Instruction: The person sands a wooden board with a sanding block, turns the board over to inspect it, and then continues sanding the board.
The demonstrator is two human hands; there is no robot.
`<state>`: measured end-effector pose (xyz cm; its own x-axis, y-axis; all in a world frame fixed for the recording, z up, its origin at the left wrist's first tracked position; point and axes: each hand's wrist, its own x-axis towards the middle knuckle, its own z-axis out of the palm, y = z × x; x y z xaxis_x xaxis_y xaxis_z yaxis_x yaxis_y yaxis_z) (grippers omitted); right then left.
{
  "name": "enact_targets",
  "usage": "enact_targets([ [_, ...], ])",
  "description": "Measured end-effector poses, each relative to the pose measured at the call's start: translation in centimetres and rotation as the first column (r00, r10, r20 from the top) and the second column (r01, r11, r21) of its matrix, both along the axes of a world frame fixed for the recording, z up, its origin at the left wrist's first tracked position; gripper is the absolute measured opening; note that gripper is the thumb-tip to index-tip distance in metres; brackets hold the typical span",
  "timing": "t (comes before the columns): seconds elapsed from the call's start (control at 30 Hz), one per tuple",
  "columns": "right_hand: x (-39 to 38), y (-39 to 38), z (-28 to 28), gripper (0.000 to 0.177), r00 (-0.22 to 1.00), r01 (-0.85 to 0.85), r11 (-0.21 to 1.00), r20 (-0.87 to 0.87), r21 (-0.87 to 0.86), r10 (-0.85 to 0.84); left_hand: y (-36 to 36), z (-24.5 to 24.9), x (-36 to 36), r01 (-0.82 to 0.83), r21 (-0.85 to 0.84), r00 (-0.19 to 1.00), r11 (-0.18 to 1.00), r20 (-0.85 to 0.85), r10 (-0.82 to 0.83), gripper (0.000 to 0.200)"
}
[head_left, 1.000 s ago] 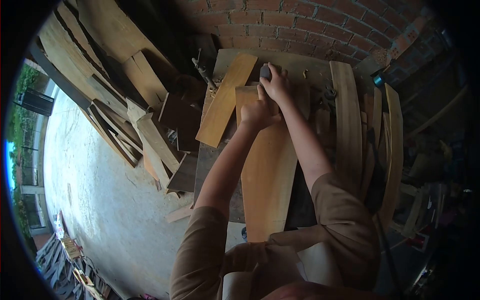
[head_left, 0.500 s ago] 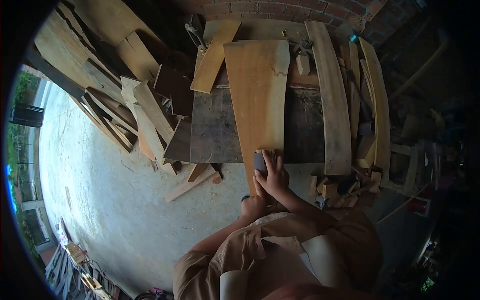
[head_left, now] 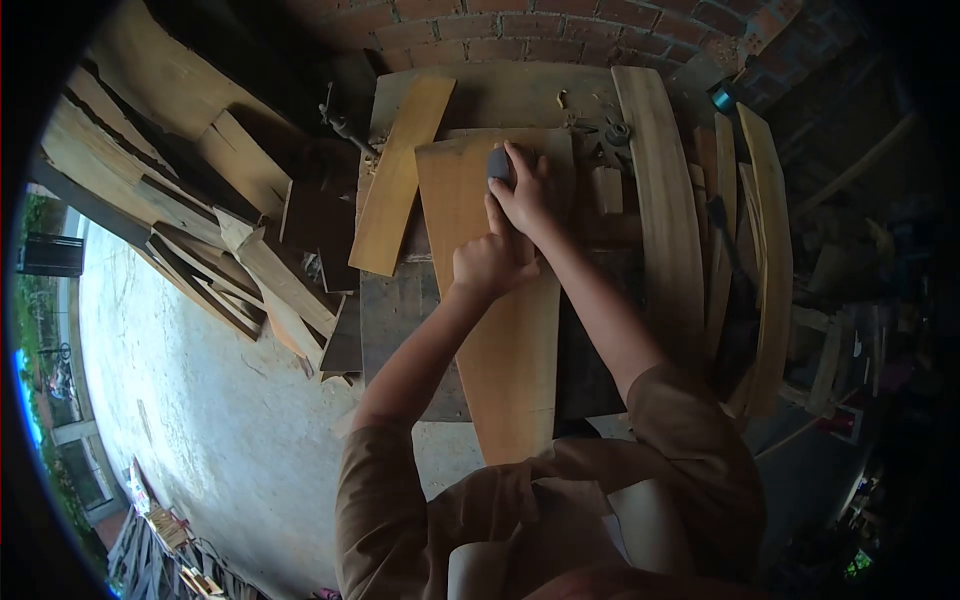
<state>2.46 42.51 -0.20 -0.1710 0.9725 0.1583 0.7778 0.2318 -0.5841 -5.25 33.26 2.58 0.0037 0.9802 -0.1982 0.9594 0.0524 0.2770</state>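
A long tapered wooden board (head_left: 505, 345) lies lengthwise on the bench, its narrow end towards my body. Near the far end of this board, my right hand (head_left: 527, 190) is closed round a dark grey, rounded hand-sized block (head_left: 499, 168). My left hand (head_left: 488, 262) is just behind it, over the board. Its index finger stretches forward to the block and its thumb points right. The other fingers look curled under; anything inside them is hidden.
Left of the board lies a shorter plank (head_left: 405, 180); a long plank (head_left: 662, 190) is on the right. A small wood block (head_left: 606, 188) and metal parts (head_left: 615, 132) sit nearby. Timber offcuts (head_left: 270, 255) lean at left. A brick wall (head_left: 520, 40) stands behind the bench (head_left: 400, 330).
Both hands and the grey block have moved forward along the board, from its near narrow part to its far end. My arms are now stretched out, and the view has shifted slightly.
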Motion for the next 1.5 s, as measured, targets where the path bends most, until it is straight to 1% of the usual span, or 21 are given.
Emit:
enact_targets([
  [0.07, -1.3, 6.7, 1.6, 0.065, 0.999, 0.001, 0.996, -0.042, -0.089, -0.005, 6.7, 0.9, -0.9, -0.048, -0.002, 0.999, 0.999, 0.009, 0.048, 0.113],
  [0.13, -2.1, 11.4, 2.3, 0.065, 0.998, -0.043, 0.988, 0.044, -0.146, 0.050, 10.5, 1.6, -0.7, -0.117, -0.021, 0.993, 0.993, -0.020, 0.117, 0.118],
  [0.17, -1.9, 12.3, 2.9, 0.064, 0.990, -0.095, 0.975, 0.085, -0.200, 0.114, 10.9, 1.9, 0.0, -0.146, -0.021, 0.989, 0.989, -0.018, 0.146, 0.118],
  [0.23, -1.7, 11.2, 2.9, 0.064, 0.993, -0.084, 0.981, 0.069, -0.173, 0.097, 10.0, 2.2, 0.4, -0.173, -0.029, 0.985, 0.984, -0.025, 0.172, 0.119],
  [0.3, -0.9, 7.8, 2.8, 0.065, 0.995, -0.057, 0.989, 0.077, -0.136, 0.068, 7.2, 2.3, 0.9, -0.156, -0.062, 0.987, 0.986, 0.028, 0.158, 0.117],
  [0.37, 0.5, 3.0, 1.8, 0.065, 0.987, -0.028, 0.998, 0.157, -0.063, 0.037, 3.0, 0.9, 1.8, -0.120, -0.042, 0.993, 0.992, 0.004, 0.120, 0.116],
  [0.4, 1.1, 0.4, 0.5, 0.064, 0.995, -0.030, 0.999, 0.092, -0.030, 0.033, 0.3, 0.4, 2.4, -0.081, -0.021, 0.996, 0.996, -0.025, 0.081, 0.115],
  [0.5, 3.8, -10.4, 0.0, 0.064, 0.990, -0.018, 1.000, 0.136, -0.004, 0.019, -10.0, 1.1, 4.9, -0.112, -0.173, 0.989, 0.978, 0.079, 0.127, 0.117],
  [0.53, 4.8, -14.4, 0.1, 0.064, 0.992, -0.017, 1.000, 0.127, -0.026, 0.021, -13.7, 1.2, 5.9, -0.103, -0.175, 0.982, 0.979, 0.136, 0.127, 0.117],
  [0.63, 7.6, -25.5, 0.9, 0.068, 0.983, -0.028, 0.988, 0.173, -0.151, 0.054, -24.8, -0.7, 8.8, -0.071, -0.089, 0.983, 0.993, 0.162, 0.085, 0.125],
  [0.73, 10.0, -33.5, 1.1, 0.071, 0.981, -0.056, 0.981, 0.172, -0.188, 0.089, -33.6, -3.7, 11.1, -0.076, -0.098, 0.966, 0.992, 0.241, 0.097, 0.119],
  [0.8, 10.8, -35.9, 1.0, 0.071, 0.985, -0.075, 0.987, 0.146, -0.144, 0.096, -35.2, -3.0, 12.0, -0.087, -0.150, 0.963, 0.985, 0.239, 0.122, 0.116],
  [0.87, 10.8, -35.8, 1.0, 0.071, 0.984, -0.074, 0.983, 0.145, -0.170, 0.100, -35.4, -3.4, 12.4, -0.141, -0.193, 0.955, 0.971, 0.233, 0.185, 0.112],
  [1.0, 10.1, -31.8, 0.4, 0.071, 0.987, -0.065, 0.990, 0.138, -0.127, 0.083, -31.8, -4.2, 12.1, -0.098, -0.057, 0.985, 0.994, 0.135, 0.105, 0.108],
  [1.07, 9.2, -28.0, 1.1, 0.070, 0.991, -0.031, 0.984, 0.125, -0.173, 0.053, -27.3, -2.8, 11.0, -0.086, -0.073, 0.989, 0.994, 0.114, 0.094, 0.110],
  [1.1, 8.8, -25.4, 1.6, 0.069, 0.993, -0.001, 0.977, 0.117, -0.213, 0.026, -24.5, -2.1, 10.4, -0.077, -0.084, 0.992, 0.994, 0.097, 0.085, 0.112],
  [1.23, 6.1, -12.3, 1.5, 0.067, 0.989, 0.047, 0.981, 0.148, -0.186, -0.019, -11.0, -1.1, 7.4, -0.037, -0.025, 0.999, 0.999, 0.036, 0.038, 0.122],
  [1.3, 4.3, -4.5, 1.4, 0.066, 0.986, 0.050, 0.989, 0.165, -0.142, -0.026, -3.3, -0.8, 5.7, -0.050, -0.026, 0.998, 0.998, 0.035, 0.051, 0.123],
  [1.33, 3.3, -0.5, 1.5, 0.066, 0.984, 0.050, 0.994, 0.177, -0.099, -0.032, 0.7, 0.2, 4.8, -0.063, -0.080, 0.998, 0.995, 0.022, 0.065, 0.121],
  [1.4, 1.6, 6.6, 2.8, 0.064, 0.992, 0.025, 0.990, 0.130, -0.137, -0.007, 7.6, 1.2, 3.1, -0.121, -0.065, 0.992, 0.990, 0.034, 0.124, 0.119],
  [1.5, 0.0, 12.2, 2.5, 0.066, 0.992, 0.000, 0.993, 0.129, -0.116, 0.015, 12.8, 1.4, 1.9, -0.152, -0.032, 0.988, 0.988, -0.028, 0.151, 0.116],
])
